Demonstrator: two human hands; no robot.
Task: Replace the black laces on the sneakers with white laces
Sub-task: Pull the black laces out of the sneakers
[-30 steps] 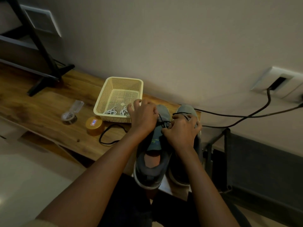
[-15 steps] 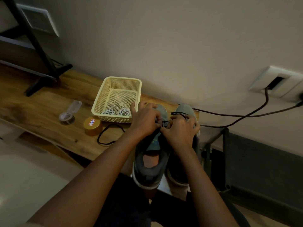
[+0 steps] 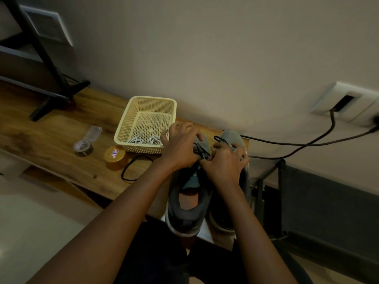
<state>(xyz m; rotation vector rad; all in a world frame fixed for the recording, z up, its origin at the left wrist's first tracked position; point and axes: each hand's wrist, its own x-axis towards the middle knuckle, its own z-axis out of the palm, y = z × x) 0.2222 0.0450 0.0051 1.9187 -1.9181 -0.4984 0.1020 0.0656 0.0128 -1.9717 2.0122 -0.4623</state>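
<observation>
Two sneakers [image 3: 188, 214] on the desk [image 3: 51, 136]: left hand [image 3: 180, 149] grip curled over one, right hand [image 3: 225, 163] grip pinching its black lace [image 3: 202, 153]. At ten o'clock, one basket [image 3: 143, 99], two white laces [image 3: 135, 140].

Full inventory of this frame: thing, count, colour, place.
sneakers: 2, grey, side by side, table's right end
threaded lace: count unclear, black, between the hands
loose lace: 1, black, looped on table before basket
basket: 1, cream, on table by wall
white laces: 2 bundles, white, in basket
tin: 1, gold, left of loose lace
clear container: 1, transparent, left of tin
table: 1, brown wood, along wall
stand: 1, black, table's far left
wall socket: 1, white, wall at right
cables: 2, dark, from socket
folding frame: 1, dark, right of table
left hand: 1, grips left sneaker's forefoot
right hand: 1, pinches threaded lace
</observation>
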